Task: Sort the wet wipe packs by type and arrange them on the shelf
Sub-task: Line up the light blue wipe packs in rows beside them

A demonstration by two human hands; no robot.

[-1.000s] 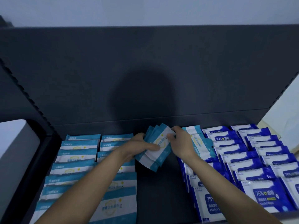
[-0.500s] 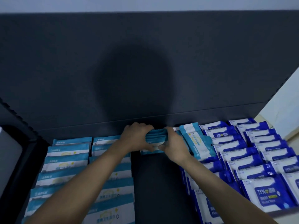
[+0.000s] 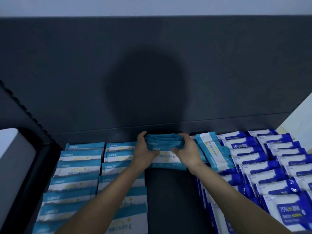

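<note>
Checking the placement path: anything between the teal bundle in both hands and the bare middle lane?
Nothing visible. Left hand and right hand grip the teal bundle at the lane's back end; shelf in front is bare. A loose teal pack leans on the blue packs, right of the lane.

You stand at what looks like a shop display shelf [image 3: 168, 191] — a dark metal deck with a tall back panel [image 3: 67, 73] and a notched upright [image 3: 22, 105] at your left. Identical teal wipe packs [image 3: 81, 164] and blue alcohol wipe packs [image 3: 270, 168] fill it in rows, like retail stock.
</note>
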